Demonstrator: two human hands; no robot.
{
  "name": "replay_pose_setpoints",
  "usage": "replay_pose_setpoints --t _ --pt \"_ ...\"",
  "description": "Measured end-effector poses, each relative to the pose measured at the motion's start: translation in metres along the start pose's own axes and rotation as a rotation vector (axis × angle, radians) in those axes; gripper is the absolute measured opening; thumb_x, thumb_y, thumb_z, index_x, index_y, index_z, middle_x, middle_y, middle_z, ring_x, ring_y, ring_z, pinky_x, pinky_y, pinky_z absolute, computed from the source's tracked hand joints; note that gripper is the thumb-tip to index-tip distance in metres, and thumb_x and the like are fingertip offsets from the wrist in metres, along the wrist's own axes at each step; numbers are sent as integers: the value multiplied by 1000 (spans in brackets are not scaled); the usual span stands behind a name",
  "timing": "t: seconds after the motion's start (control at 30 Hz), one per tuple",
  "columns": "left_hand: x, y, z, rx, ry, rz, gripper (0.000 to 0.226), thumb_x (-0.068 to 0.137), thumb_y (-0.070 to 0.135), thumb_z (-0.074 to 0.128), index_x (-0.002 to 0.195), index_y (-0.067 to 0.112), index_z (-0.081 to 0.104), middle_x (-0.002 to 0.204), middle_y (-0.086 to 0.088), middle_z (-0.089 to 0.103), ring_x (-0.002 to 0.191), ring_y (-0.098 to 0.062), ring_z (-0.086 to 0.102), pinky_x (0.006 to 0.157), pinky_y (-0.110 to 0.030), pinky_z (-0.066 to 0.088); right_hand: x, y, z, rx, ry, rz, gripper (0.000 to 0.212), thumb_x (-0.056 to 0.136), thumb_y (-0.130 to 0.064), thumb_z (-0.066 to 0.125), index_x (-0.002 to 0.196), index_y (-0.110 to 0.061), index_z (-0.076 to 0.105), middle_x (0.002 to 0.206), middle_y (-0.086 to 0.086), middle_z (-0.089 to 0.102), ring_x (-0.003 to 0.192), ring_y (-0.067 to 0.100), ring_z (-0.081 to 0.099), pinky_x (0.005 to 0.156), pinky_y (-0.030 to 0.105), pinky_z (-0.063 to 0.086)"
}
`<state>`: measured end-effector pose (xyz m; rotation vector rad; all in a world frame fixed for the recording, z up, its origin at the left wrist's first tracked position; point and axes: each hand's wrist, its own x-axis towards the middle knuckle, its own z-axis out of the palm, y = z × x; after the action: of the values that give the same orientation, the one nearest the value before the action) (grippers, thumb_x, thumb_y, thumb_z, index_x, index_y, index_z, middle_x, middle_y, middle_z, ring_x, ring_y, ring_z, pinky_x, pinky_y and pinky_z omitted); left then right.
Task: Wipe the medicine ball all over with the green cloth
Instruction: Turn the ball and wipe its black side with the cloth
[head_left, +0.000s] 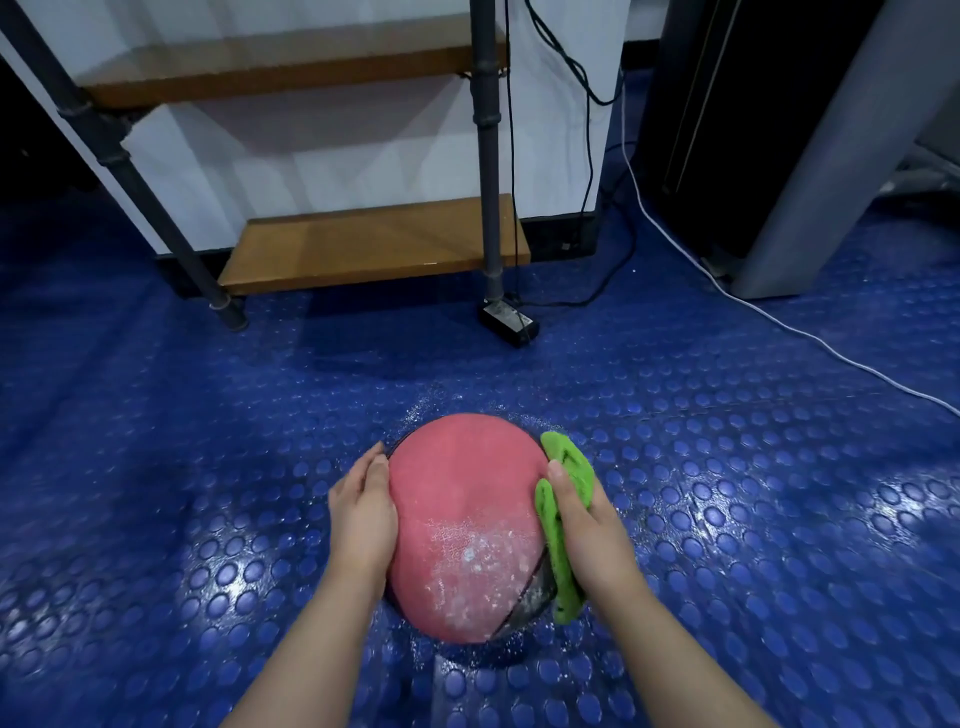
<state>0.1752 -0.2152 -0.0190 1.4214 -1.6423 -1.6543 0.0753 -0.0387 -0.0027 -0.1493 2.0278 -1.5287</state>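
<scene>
A pink-red medicine ball (462, 519) with a pebbled surface sits on the studded blue floor (208, 467), white powdery residue speckling its near side and a dark panel showing low on its right. A bright green cloth (558, 525) lies pressed against its right flank.

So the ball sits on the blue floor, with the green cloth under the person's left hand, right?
Not quite. The head view shows the green cloth under the right hand; the left hand rests bare on the medicine ball, which sits on the blue floor.
</scene>
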Motion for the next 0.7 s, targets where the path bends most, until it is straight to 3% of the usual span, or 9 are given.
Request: replay_pose_setpoints --t 0.07,0.17,0.23,0.33,0.47,0.6,0.7 --pt "3 -4 -7 -95 -70 -134 49 89 62 53 132 39 57 140 6 53 124 -19 55 109 -48 41 0 -2 0 34 -25 48 44 85 -66 47 121 -42 53 111 -18 58 109 11 53 95 31 38" --pt "-9 1 -18 -215 -231 -300 65 82 78 50 121 29 68 117 -6 72 108 -30 69 98 -56 49 3 -7 7 18 -2 2 27 87 -64 46 104 -46 55 102 -23 57 103 8 54 89 29 38" --pt "-17 0 -22 -245 -255 -300 64 81 76 50 117 27 70 110 -9 74 103 -33 70 96 -58 50 6 -11 13 -13 15 -29 27 90 -61 44 110 -45 56 105 -21 56 102 7 51 89 28 35" --pt "-26 -8 -21 -319 -247 -271 69 71 75 62 121 28 68 115 -8 73 104 -34 70 93 -60 52 8 -14 15 -80 51 -54 33 92 -61 40 118 -50 58 105 -31 54 103 2 51 91 27 35" --pt "-27 -14 -9 -357 -207 -319 93 52 80 78 128 29 61 126 -5 68 110 -31 68 93 -57 53 13 -14 3 -115 78 -62 29 93 -61 36 113 -61 57 98 -44 57 95 -17 54 95 28 39" --pt "-37 -13 11 -387 -257 -303 90 56 77 78 130 30 57 122 -3 69 107 -27 69 88 -53 56 24 -20 -17 -131 63 -89 30 96 -55 34 111 -59 60 95 -46 58 85 -27 53 97 28 39" --pt "-55 -9 22 -382 -182 -269 70 64 60 75 123 29 51 112 0 67 96 -25 68 74 -45 58 37 -22 -28 -165 -16 -123 31 97 -53 33 111 -57 61 104 -42 61 94 -18 59 104 32 41"
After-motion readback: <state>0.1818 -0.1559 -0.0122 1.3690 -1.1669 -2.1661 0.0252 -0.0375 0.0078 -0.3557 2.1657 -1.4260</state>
